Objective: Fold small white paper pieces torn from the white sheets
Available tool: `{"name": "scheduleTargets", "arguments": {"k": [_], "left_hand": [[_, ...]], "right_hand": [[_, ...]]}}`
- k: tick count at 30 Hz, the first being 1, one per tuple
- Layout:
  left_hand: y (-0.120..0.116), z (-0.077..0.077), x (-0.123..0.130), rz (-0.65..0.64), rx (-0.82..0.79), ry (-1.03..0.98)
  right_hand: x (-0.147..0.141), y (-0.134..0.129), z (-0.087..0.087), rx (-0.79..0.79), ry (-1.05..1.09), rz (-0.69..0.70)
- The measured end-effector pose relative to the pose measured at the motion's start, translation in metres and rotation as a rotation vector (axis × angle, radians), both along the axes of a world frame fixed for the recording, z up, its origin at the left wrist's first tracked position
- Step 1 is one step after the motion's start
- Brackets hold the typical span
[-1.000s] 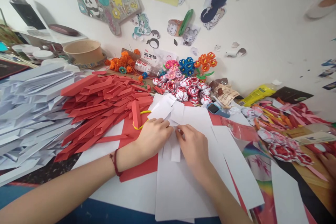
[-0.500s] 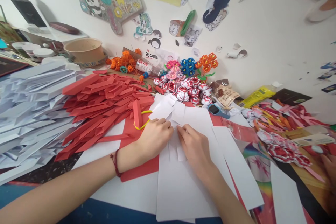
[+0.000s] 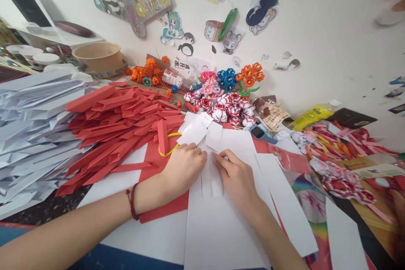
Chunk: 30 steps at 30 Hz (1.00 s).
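Observation:
A narrow folded white paper strip (image 3: 207,179) lies on large white sheets (image 3: 221,232) in the middle. My left hand (image 3: 186,164), with a dark red cord on its wrist, is closed on the strip's left side, fingers curled. From the right, my right hand (image 3: 234,173) pinches the strip with thumb and forefinger. Small white paper pieces (image 3: 193,130) lie just beyond both hands. Beside my left hand are a red folded strip (image 3: 162,136) and a yellow loop (image 3: 172,152) on red paper.
Piles of red strips (image 3: 126,122) and white strips (image 3: 31,135) fill the left. Paper flowers (image 3: 221,107), a blue watch (image 3: 261,133) and a yellow bottle (image 3: 311,117) stand behind. Part of another person's hand (image 3: 399,202) shows at the right edge.
The whole view has shifted slightly. My right forefinger has lifted a little from the thumb side, and both hands remain at the white strip.

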<state>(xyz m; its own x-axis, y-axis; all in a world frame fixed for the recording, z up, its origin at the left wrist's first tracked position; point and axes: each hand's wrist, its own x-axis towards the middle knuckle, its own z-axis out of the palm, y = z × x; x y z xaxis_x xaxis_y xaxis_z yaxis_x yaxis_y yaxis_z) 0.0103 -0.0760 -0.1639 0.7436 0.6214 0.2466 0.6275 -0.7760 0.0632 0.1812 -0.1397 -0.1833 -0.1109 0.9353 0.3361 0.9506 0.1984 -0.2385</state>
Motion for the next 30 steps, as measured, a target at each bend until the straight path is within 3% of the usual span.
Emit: {"name": "scheduleTargets", "arguments": {"k": [6, 18, 30], "left_hand": [[-0.001, -0.001, 0.003, -0.029, -0.023, 0.05], [-0.006, -0.002, 0.001, -0.119, 0.105, 0.114], [-0.008, -0.005, 0.002, -0.172, 0.146, 0.14]], "right_hand": [[0.002, 0.0, 0.004, -0.007, -0.054, 0.058], [0.012, 0.002, 0.005, -0.021, 0.037, 0.123], [0.017, 0.005, 0.003, -0.009, -0.018, 0.188]]}}
